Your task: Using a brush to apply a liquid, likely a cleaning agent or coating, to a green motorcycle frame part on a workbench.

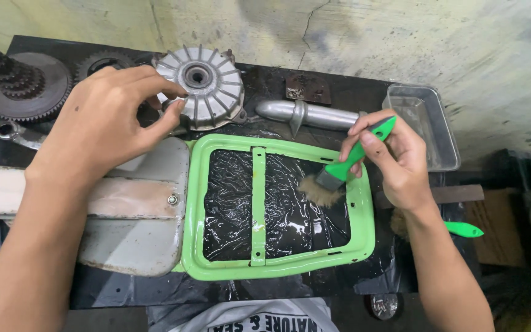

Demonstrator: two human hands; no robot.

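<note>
My right hand (394, 160) grips a green-handled paintbrush (345, 169), whose worn bristles rest on the right side of a bright green metal frame (258, 203). The frame lies flat on black plastic sheeting and has one vertical bar across its opening. My left hand (102, 120) hovers over the upper left, fingers curled with thumb and forefinger close together. It is nearest a finned silver hub (207, 86) and a grey metal panel (136, 227). I cannot see anything held between its fingers.
Dark gears (26, 86) sit at the far left. A silver tube part (305, 114) and a rusty plate (307, 88) lie behind the frame. A clear plastic tray (425, 123) stands at the right, and a second green brush handle (464, 229) lies beside my right forearm.
</note>
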